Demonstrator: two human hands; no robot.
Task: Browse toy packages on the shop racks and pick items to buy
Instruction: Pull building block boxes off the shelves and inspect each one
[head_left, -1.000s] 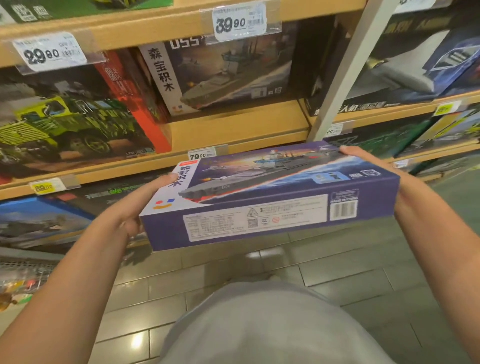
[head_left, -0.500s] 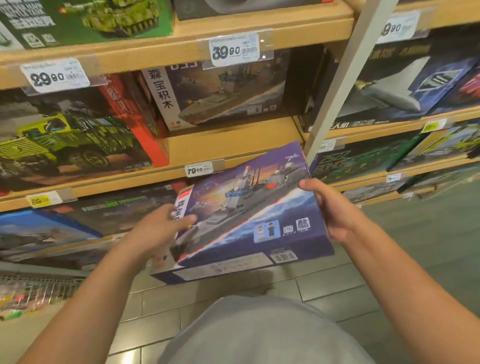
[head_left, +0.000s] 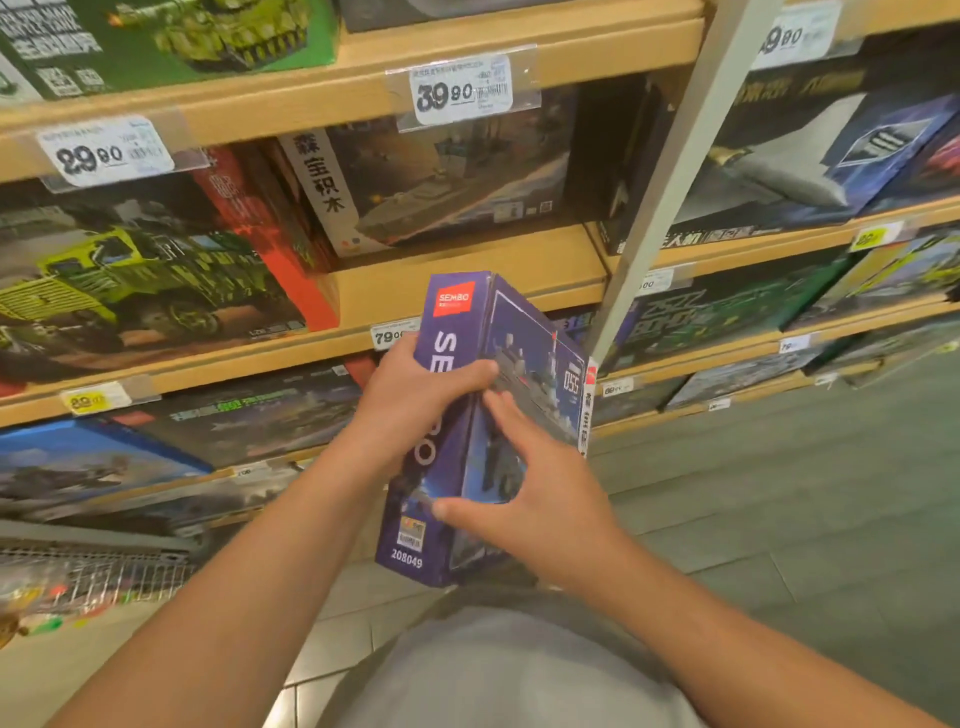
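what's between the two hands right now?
Head view: the purple SEMBO box, stood on end. The left hand grips its spine; the right hand lies on its picture face.

Both forearms are bare from the lower edge of the view up to the wrists — no sleeve, cuff, watch, bracelet or glove shows on either. The left hand (head_left: 415, 400) and the right hand (head_left: 535, 499) are likewise uncovered, with no rings visible on the fingers and short, plain nails. Below them, at the bottom centre, lies a plain light-grey fabric garment (head_left: 498, 675) — smooth, unpatterned, without print, buttons or seams that can be made out.
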